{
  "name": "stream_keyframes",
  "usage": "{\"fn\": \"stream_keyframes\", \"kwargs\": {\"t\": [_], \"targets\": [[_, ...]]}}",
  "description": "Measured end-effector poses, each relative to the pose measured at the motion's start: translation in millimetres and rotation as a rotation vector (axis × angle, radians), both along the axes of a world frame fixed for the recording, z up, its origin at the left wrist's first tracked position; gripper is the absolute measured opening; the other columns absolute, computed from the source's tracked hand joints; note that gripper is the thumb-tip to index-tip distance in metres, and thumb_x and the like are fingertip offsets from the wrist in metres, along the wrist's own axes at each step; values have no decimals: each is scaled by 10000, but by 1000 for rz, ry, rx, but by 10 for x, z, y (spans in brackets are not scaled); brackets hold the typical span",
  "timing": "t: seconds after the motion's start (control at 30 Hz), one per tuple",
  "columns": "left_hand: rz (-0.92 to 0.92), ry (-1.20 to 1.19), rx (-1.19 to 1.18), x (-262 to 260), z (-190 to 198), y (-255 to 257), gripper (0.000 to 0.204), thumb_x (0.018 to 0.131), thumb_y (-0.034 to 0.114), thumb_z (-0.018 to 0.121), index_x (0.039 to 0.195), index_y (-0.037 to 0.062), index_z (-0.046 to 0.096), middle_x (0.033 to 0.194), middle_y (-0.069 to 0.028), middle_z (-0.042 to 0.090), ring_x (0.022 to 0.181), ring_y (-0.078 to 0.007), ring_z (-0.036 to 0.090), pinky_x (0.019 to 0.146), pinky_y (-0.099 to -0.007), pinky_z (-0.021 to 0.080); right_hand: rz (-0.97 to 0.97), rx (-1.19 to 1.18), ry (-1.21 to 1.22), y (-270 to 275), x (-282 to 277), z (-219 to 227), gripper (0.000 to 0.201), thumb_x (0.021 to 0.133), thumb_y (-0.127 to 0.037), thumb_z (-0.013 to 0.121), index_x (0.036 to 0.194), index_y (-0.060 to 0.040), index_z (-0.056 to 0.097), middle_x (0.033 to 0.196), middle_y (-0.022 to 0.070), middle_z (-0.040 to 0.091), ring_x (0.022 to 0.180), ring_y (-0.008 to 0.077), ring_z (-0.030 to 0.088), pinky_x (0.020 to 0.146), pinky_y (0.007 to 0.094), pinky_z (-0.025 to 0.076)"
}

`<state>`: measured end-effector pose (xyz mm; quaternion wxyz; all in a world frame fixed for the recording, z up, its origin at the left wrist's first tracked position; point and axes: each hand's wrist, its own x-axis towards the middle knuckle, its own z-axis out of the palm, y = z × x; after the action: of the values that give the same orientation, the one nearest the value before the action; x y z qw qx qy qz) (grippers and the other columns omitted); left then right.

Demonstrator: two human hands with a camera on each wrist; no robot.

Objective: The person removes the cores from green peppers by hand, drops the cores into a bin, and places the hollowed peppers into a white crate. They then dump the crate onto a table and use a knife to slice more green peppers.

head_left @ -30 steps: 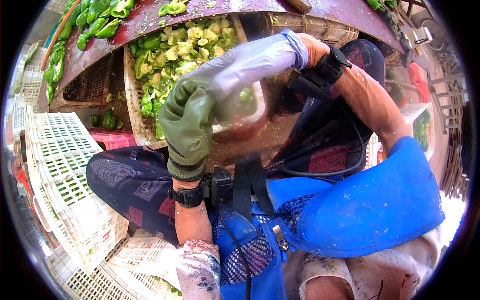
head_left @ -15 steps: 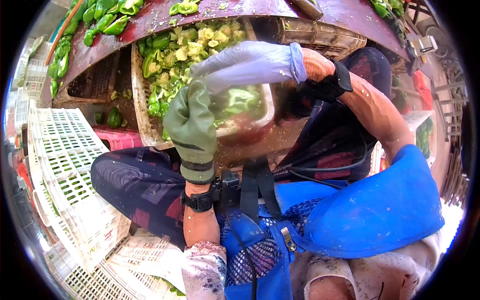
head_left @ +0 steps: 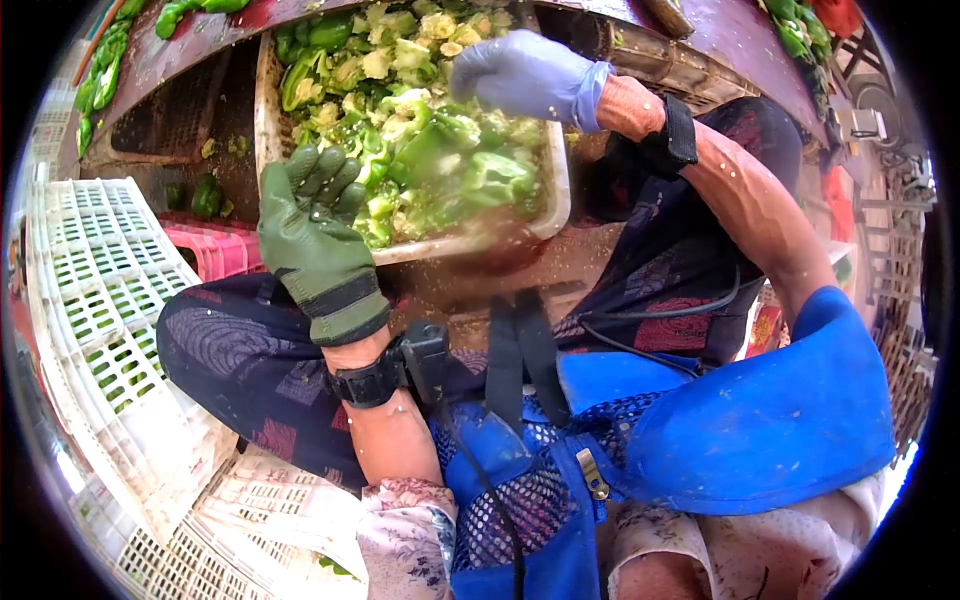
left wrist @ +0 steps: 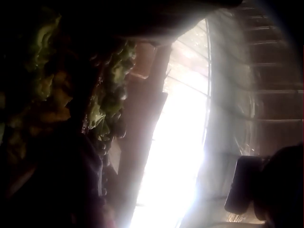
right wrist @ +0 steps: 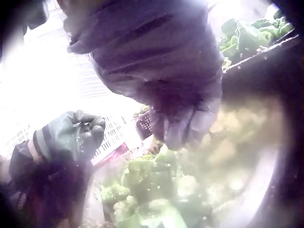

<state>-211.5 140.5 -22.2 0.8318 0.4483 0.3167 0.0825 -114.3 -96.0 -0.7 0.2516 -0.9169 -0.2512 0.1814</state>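
My left hand (head_left: 318, 225), in a green glove, is beside the left wall of a crate (head_left: 262, 120), palm up with loosely bent fingers and nothing visible in it. Over the crate's right part is my right hand (head_left: 525, 78), in a thin purple glove. Its fingers are bunched and point down in the right wrist view; I cannot tell whether they pinch anything. Below the hands, the crate holds split green peppers (head_left: 497, 180) and pale, seedy pepper cores (head_left: 437, 27). The left wrist view is mostly dark or washed out, with some greens (left wrist: 114, 71) at its left.
A dark red tabletop (head_left: 160, 70) borders the crate at the back, with more green peppers (head_left: 108, 70) along its left edge. White slatted crates (head_left: 110, 270) stand at my left, near a pink basket (head_left: 215, 248). Another crate (head_left: 660, 62) sits under the table at right.
The hands were together over the crate and have parted. The left moved left and its fingers loosened; the right moved up and right. More of the crate's peppers show between them.
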Motion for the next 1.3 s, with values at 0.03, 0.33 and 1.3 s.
{"fn": "stream_keyframes", "kwargs": {"t": [0.03, 0.33, 1.3], "targets": [[6, 7, -13, 18, -55, 8, 352, 949, 347, 543, 1013, 17, 646, 905, -132, 700, 788, -269, 687, 610, -341, 561, 23, -8, -44, 40, -8, -96, 294, 896, -289, 600, 1088, -78, 669, 871, 128, 710, 760, 282, 690, 731, 363, 549], [93, 108, -16, 73, -223, -126, 246, 893, 299, 603, 986, 72, 625, 890, -70, 686, 783, -230, 664, 630, -335, 530, 382, -368, -131, 619, -255, -320, 336, 859, 28, 538, 1164, -85, 622, 808, 114, 678, 645, 220, 664, 548, 305, 574], [-613, -397, -425, -17, -249, -447, 396, 998, 330, 433, 1267, 57, 534, 1197, -130, 598, 1047, -268, 620, 869, -483, 552, -176, 532, -210, 339, -363, -17, 435, 734, -226, 806, 1101, -74, 629, 821, 23, 530, 714, 113, 521, 637, 266, 481]]}}
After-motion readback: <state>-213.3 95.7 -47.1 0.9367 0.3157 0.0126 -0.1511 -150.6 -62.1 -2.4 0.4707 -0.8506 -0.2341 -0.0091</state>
